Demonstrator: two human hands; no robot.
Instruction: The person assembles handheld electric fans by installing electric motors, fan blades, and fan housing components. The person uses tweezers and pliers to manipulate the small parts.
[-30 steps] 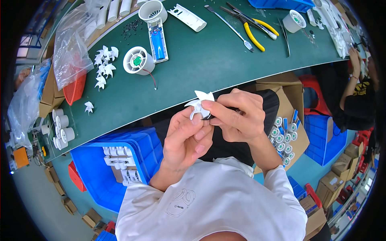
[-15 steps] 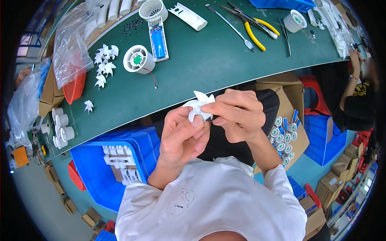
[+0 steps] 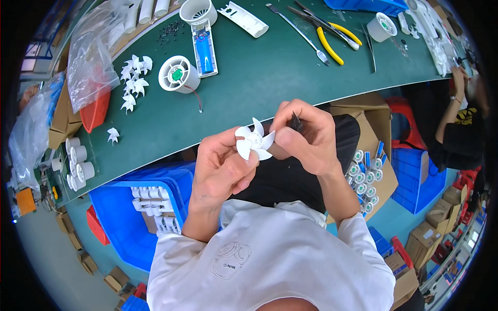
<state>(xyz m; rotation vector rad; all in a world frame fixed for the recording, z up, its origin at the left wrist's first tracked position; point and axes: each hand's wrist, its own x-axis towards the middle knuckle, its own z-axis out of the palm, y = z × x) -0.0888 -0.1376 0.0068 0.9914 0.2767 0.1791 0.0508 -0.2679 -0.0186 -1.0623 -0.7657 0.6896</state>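
White five-bladed fan (image 3: 254, 140): my left hand (image 3: 219, 165) is pinching its lower left side, near the edge of the worktop (image 3: 249, 78). My right hand (image 3: 311, 137) is pinching a small dark piece (image 3: 296, 123) just beside it. Farther out, loose white fans (image 3: 139, 86) are lying left of a white housing (image 3: 179, 75).

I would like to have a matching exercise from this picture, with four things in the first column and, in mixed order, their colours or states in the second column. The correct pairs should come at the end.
Column 1
1. Pliers
2. Left hand
3. Basket
4. Battery in the open white case

Column 2
A. holds a white fan wheel
B. blue, cylinder-shaped
C. yellow on the handles
D. red, partly covered by a clear plastic bag

Right pairs: 1-C, 2-A, 3-D, 4-B
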